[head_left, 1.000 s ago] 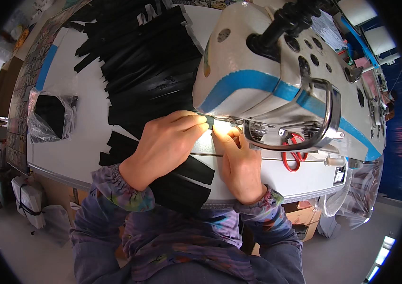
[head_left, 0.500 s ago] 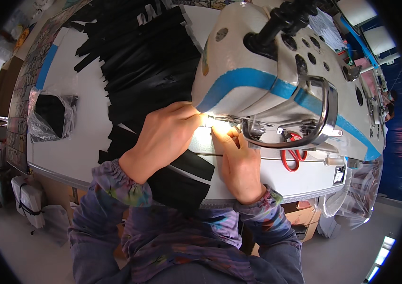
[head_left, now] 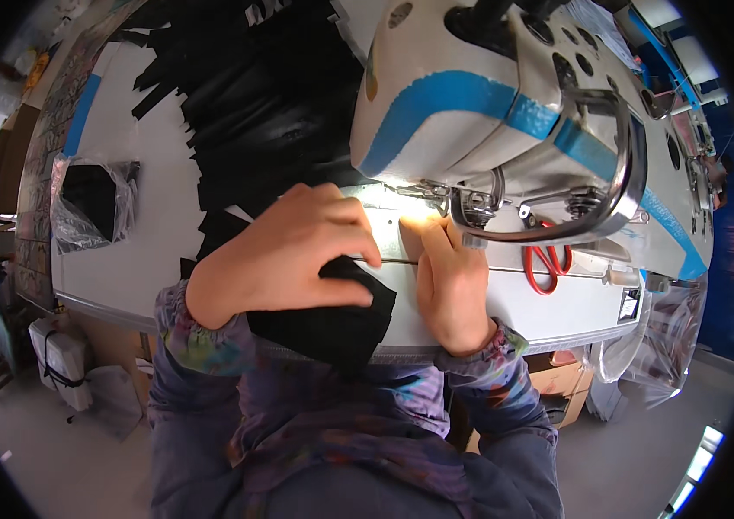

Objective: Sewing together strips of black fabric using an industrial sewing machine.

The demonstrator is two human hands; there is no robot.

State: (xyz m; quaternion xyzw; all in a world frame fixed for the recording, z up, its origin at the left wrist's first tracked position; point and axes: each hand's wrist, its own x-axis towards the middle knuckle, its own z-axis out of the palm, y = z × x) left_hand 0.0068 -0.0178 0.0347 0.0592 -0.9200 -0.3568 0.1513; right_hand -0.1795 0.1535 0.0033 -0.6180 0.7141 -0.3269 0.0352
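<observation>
Over a folded black fabric piece (head_left: 323, 327) at the table's front edge, my left hand (head_left: 289, 259) hovers with thumb and fingers apart and nothing between them. My right hand (head_left: 453, 281) is closed, its fingertips at the lit needle area of the white and blue sewing machine (head_left: 436, 112). Glare hides what those fingertips hold, if anything. Between the two hands shows the bright metal bed plate (head_left: 388, 227). Behind my left hand, a large spread of black fabric strips (head_left: 254, 121) covers the table.
Red-handled scissors (head_left: 541, 270) lie right of my right hand, beneath the machine's curved metal guard (head_left: 635, 164). At the left of the white table (head_left: 159, 208) sits a clear plastic bag (head_left: 94, 203) with black material. Boxes stand below the table edge.
My left hand has drawn back from the needle area toward me, and its fingers have spread. The right hand stays by the needle. The view has shifted slightly.
</observation>
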